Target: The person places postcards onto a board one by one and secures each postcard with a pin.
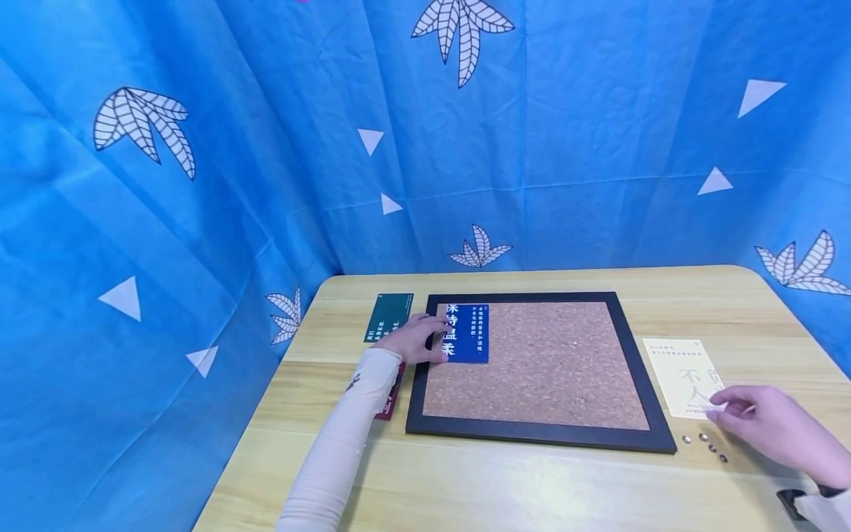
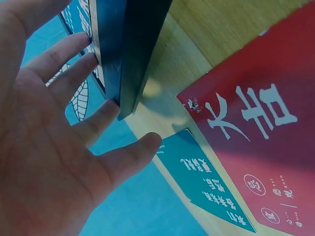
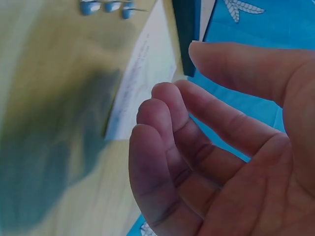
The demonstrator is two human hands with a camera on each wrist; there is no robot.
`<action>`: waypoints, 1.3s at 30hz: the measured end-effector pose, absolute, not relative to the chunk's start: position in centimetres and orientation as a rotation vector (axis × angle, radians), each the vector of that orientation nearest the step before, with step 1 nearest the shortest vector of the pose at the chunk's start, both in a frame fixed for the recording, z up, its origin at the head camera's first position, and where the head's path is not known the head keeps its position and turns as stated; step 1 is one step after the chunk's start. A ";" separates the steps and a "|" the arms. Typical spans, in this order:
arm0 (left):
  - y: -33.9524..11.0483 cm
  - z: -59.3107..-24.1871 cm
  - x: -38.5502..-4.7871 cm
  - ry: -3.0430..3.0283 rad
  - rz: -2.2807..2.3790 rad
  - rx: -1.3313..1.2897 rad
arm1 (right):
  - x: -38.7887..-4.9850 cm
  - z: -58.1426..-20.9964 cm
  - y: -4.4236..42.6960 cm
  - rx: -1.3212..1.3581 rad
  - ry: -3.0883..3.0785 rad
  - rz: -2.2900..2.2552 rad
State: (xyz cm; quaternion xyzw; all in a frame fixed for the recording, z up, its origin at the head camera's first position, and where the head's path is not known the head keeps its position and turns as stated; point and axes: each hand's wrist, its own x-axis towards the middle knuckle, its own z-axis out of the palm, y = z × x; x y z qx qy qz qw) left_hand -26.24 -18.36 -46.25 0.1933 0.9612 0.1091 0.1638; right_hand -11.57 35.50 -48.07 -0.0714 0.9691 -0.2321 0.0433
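The right hand (image 3: 246, 182), empty with fingers loosely bent, fills the lower right, while three tacks (image 3: 112, 6) lie on the table (image 3: 44, 59) at upper left, near a pale card (image 3: 140, 88) at upper centre.

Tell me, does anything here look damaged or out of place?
The red card near the left hand has a ragged, whitish mark near one corner, seen from the left wrist. It may be a torn pinhole, and looks odd against the smooth printed surface.
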 end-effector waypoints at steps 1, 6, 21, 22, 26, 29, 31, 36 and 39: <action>-18.4 -46.2 -26.2 2.739 0.318 0.548 | -11.4 -48.2 35.6 -0.213 2.970 -0.704; -18.3 -46.0 -26.1 2.733 0.327 0.531 | -10.7 -49.0 36.2 -0.172 2.969 -0.673; -18.4 -46.1 -26.3 2.736 0.325 0.559 | -8.9 -50.2 35.8 -0.093 2.907 -0.670; -18.3 -46.1 -26.3 2.736 0.322 0.559 | -8.9 -50.2 35.6 -0.088 2.899 -0.678; -18.3 -46.2 -26.3 2.738 0.318 0.555 | -8.5 -50.4 35.1 -0.121 2.934 -0.716; -18.3 -46.2 -26.3 2.738 0.316 0.550 | -8.3 -50.5 34.7 -0.174 2.974 -0.743; -18.3 -46.1 -26.2 2.737 0.319 0.544 | -8.2 -50.6 34.5 -0.200 2.985 -0.751; -18.2 -46.1 -26.2 2.734 0.322 0.528 | -8.3 -50.3 33.8 -0.198 2.954 -0.735; -18.2 -46.1 -26.1 2.736 0.311 0.523 | -8.5 -50.2 33.5 -0.168 2.920 -0.717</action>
